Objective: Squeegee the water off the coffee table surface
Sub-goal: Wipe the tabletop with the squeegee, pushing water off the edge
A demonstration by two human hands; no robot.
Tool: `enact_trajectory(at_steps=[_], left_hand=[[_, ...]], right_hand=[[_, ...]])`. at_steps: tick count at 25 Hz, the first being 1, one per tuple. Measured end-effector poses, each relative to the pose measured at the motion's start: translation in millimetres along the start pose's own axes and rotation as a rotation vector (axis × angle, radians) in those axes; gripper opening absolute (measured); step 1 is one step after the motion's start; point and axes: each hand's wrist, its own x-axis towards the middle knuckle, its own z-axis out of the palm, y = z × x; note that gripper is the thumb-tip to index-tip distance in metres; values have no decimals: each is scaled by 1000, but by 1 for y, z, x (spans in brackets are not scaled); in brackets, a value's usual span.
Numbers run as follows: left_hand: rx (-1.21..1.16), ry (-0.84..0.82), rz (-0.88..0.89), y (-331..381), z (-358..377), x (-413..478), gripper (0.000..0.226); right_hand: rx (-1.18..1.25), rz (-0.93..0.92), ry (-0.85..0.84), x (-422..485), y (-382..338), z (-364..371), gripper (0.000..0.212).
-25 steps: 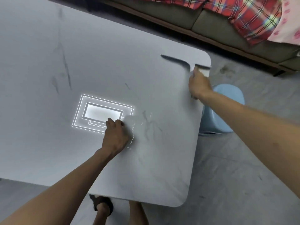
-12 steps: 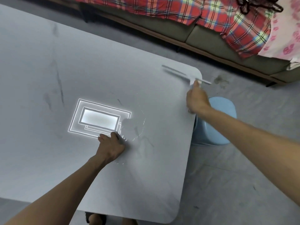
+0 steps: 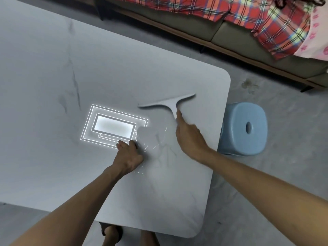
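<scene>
The coffee table (image 3: 53, 71) is pale grey with faint dark veins and rounded corners. A puddle of water (image 3: 156, 139) glints on it right of the ceiling lamp's reflection. My right hand (image 3: 190, 135) grips the handle of a grey T-shaped squeegee (image 3: 168, 103), whose blade lies across the table beyond the puddle. My left hand (image 3: 128, 157) rests on the table at the puddle's left edge with its fingers curled under, holding nothing I can see.
A light blue plastic stool (image 3: 246, 128) stands on the floor against the table's right edge. A sofa (image 3: 221, 32) with a red plaid blanket (image 3: 266, 20) runs along the back. My feet show under the near table edge.
My right hand has brought the squeegee from the far right corner of the table inward and nearer, to just beyond the puddle. My left hand has stayed in place.
</scene>
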Motion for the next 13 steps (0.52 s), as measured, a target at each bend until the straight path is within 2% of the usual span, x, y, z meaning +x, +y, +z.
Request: enact_trajectory(at_steps=[2,4,5,7,10,13], left_hand=[[-6,-14,0,0,-1,-4,64],[27,-39,30,-1,-3,-7,72],[59,-55,59,-3,-2,-7,69],[68,-56,77,-10,-2,-7,53],[-25,10,121,-21,-2,-10,41],[-152,79,173,-36,-2,-24,35]], right_hand=[[-70,-54,-79,-49,22,14,66],[-83,-18,-188,-78,52,17,63],[-64,21,-198,-79,62,12,59],[-32,43,-140,-72,67,-4,52],[13,38,76,-18,63,-40,46],[188,216,167,39,48,-64,37]])
